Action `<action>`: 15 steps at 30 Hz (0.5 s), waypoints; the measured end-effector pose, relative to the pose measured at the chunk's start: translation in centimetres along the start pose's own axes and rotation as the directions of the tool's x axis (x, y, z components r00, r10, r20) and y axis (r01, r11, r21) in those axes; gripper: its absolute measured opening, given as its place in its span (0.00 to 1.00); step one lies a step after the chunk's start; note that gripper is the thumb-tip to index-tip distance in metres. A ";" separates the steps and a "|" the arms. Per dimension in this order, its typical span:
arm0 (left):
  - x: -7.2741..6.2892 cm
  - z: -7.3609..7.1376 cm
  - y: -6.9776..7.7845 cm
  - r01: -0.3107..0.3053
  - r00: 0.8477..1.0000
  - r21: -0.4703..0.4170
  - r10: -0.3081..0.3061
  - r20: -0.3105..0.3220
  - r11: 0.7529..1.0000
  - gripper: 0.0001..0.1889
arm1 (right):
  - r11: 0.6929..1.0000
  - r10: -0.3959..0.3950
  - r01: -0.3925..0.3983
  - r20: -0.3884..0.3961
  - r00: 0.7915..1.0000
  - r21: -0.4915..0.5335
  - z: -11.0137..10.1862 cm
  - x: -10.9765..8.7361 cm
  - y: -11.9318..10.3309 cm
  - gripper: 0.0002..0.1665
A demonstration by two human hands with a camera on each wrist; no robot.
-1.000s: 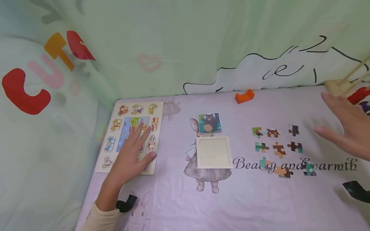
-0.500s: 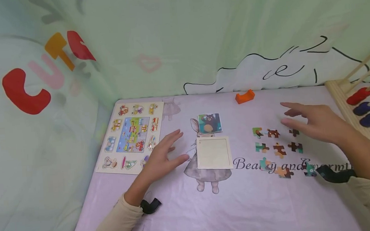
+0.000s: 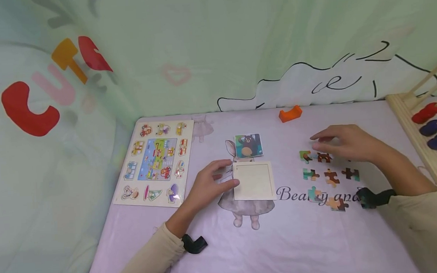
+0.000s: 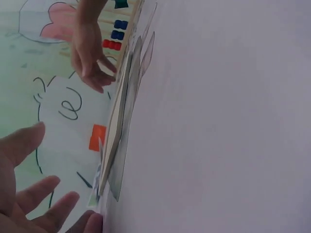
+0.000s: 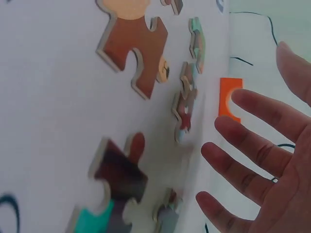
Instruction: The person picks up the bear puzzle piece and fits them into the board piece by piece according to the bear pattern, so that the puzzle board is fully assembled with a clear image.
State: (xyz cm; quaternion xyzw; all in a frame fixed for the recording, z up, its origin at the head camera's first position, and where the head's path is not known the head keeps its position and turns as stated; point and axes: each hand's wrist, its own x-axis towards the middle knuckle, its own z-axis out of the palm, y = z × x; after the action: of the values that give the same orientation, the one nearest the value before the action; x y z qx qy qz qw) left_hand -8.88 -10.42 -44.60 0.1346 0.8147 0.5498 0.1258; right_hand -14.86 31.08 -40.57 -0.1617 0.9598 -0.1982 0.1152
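Note:
My left hand (image 3: 208,185) is at the left edge of a square wooden puzzle tray (image 3: 253,181), thumb and fingers spread apart with nothing held. The left wrist view shows the same hand (image 4: 29,194) beside the thin side of the tray (image 4: 119,111). Above the loose jigsaw pieces (image 3: 331,177) hovers my right hand (image 3: 346,143), holding nothing and covering a piece of the top row. In the right wrist view its fingers are spread, and a brown jigsaw piece (image 5: 141,48) lies on the cloth. A bear picture card (image 3: 248,145) lies just behind the tray.
A wooden vehicle peg puzzle (image 3: 149,165) lies at the left of the table. An orange tape-dispenser-like piece (image 3: 290,113) sits near the back edge. At the far right stands a wooden frame with beads (image 3: 407,122). Fabric hangs behind and at the left.
My left hand has moved right, from over the peg puzzle to the tray's edge. My right hand has come left from the bead frame to above the jigsaw pieces.

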 end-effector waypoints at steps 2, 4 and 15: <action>0.2 0.3 -0.2 -0.002 1.000 0.040 0.002 0.001 0.999 0.32 | 1.000 -0.003 0.003 0.010 1.000 0.014 0.2 0.3 0.0 0.29; 0.5 0.5 -0.4 -0.026 1.000 0.107 0.025 0.004 0.994 0.31 | 1.000 -0.009 0.008 0.018 1.000 0.020 0.4 0.6 -0.1 0.28; 1.0 0.5 -1.2 -0.102 0.994 0.416 0.078 0.076 0.904 0.36 | 0.997 -0.079 0.078 0.025 0.997 0.017 0.9 1.4 -0.3 0.18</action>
State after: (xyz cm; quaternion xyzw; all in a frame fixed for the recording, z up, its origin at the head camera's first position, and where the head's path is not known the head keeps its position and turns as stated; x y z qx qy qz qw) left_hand -9.75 -10.07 -45.96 0.2117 0.9026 0.3632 0.0920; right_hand -15.85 29.96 -41.46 -0.2008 0.9496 -0.2083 0.1208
